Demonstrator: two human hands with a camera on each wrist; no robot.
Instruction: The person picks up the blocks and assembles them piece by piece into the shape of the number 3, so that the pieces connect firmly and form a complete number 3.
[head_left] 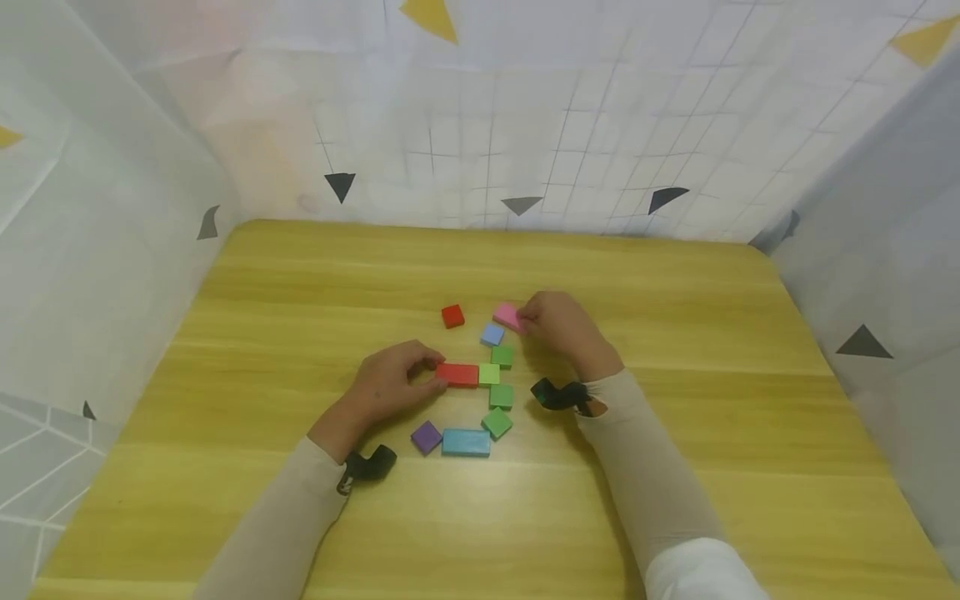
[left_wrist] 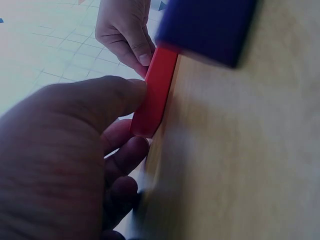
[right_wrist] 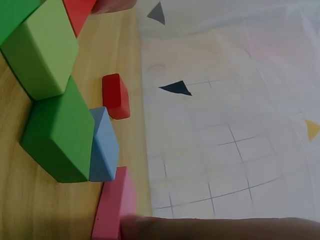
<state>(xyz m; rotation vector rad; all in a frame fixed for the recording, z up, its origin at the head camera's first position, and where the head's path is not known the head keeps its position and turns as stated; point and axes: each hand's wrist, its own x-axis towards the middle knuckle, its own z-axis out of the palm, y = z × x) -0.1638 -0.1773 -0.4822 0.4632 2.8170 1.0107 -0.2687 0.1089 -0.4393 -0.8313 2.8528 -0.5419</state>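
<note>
My left hand [head_left: 392,379] pinches the left end of a long red block [head_left: 458,375] between thumb and fingers, flat on the table. That block's right end meets a light green block [head_left: 489,374]. My right hand [head_left: 562,323] grips the right end of a pink block [head_left: 507,316] at the top of a curved row. Below the pink block come a light blue block [head_left: 492,335] and a green block [head_left: 502,357]. In the right wrist view a finger [right_wrist: 200,227] presses against the pink block's side.
Green blocks [head_left: 501,396] continue the curve toward a long blue block [head_left: 466,442], with a purple block [head_left: 427,437] at its left corner. A small red block [head_left: 453,316] lies apart, left of the pink one. Patterned white sheets [head_left: 465,108] surround the wooden table [head_left: 675,317].
</note>
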